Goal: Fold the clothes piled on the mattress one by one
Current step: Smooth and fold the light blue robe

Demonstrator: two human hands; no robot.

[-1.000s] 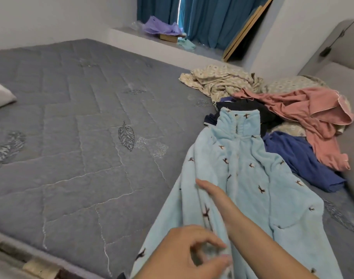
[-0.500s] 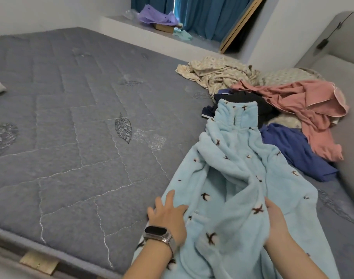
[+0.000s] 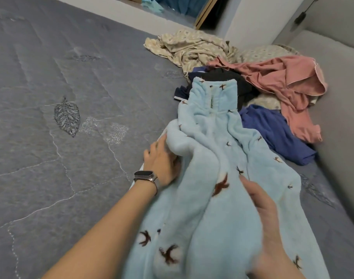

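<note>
We note the light blue fleece garment (image 3: 218, 158) lying on the grey quilted mattress (image 3: 61, 137), spread from the near edge of the view up toward the clothes pile. Its long axis runs from about 6 o'clock to 12 o'clock, tilted slightly toward 11. The collar end, with its short zip, points away from us and rests against the pile; the hem end is nearest us and runs out of view at the bottom.

Left hand (image 3: 162, 160): at the garment's 9 o'clock edge, roughly midway along its length. Fingers reach into a bunched roll of fleece at that edge; fingertips are hidden by the fabric, so we cannot tell whether the grip there is clenched or merely pressing. A watch (image 3: 146, 177) sits on that wrist.

Right hand (image 3: 260, 200): on the garment's 3 o'clock half, nearer the hem. Fingers lie fairly straight along a raised fold, touching the fleece. This part is blurred; we see no closed grip.

The pile sits at 1 o'clock from the collar: a pink garment (image 3: 282, 81) on top, a dark blue one (image 3: 272, 127) just beside the fleece's right shoulder, a black one (image 3: 228, 77) touching the collar, and a beige patterned one (image 3: 192, 47) farthest away.
</note>
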